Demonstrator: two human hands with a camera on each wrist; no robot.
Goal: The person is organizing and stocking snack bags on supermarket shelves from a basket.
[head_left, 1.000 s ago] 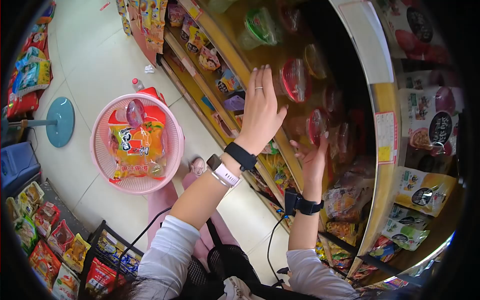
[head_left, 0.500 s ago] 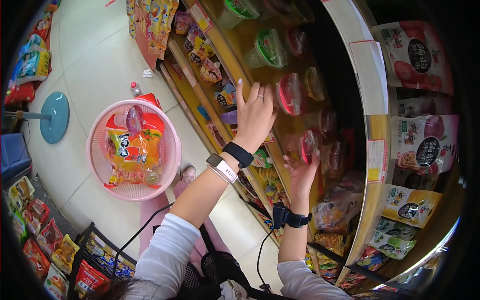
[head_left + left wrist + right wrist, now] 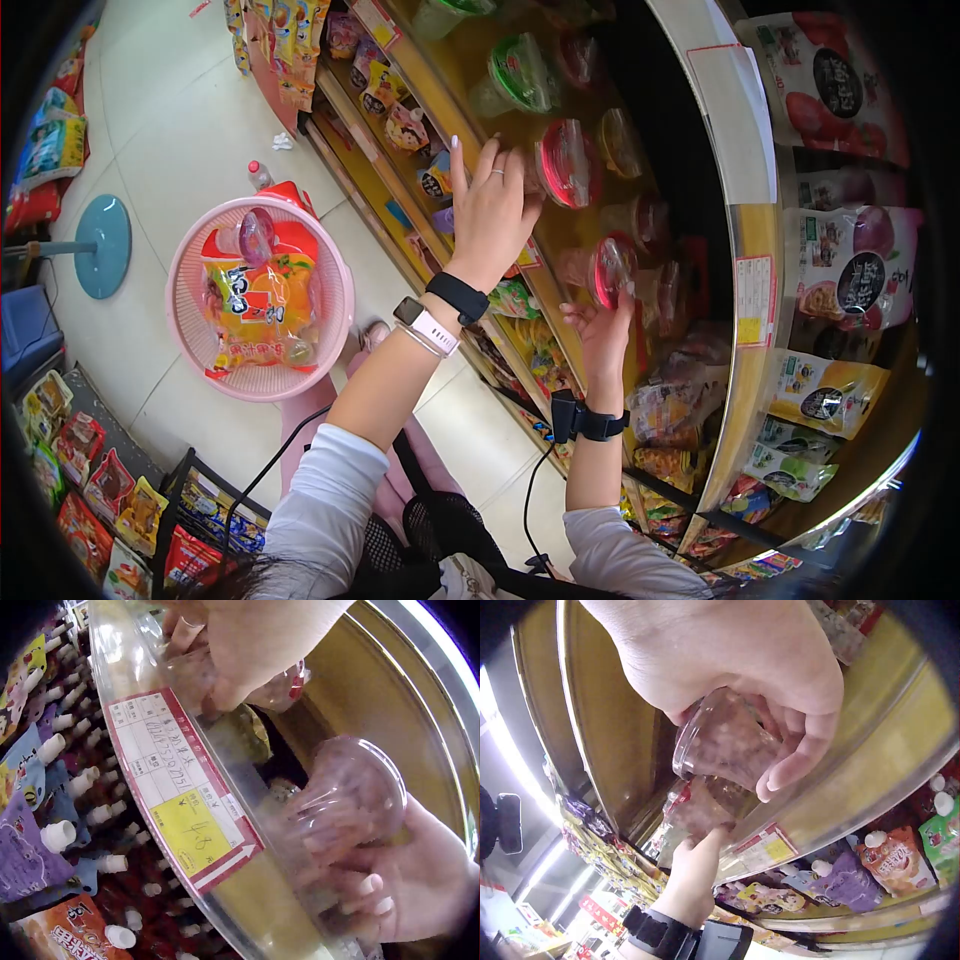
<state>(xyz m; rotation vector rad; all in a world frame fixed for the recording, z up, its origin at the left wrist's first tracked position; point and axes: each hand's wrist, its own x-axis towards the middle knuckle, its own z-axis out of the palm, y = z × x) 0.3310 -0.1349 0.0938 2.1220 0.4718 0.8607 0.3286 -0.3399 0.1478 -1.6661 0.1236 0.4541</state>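
Left hand grasping 1 cup; right hand grasping 1 red-lidded cup. Both cups at shelf. Edge tag: handwritten "4.8" on yellow; longer number unclear.

We are in a shop, by the look of it a snack or grocery store; curved shelves carry rows of lidded cups and printed packets; spouted pouches crowd together below a handwritten price label; on the pale tiled floor side we see a pink basket with packaged snacks inside; bright strip lights run overhead.
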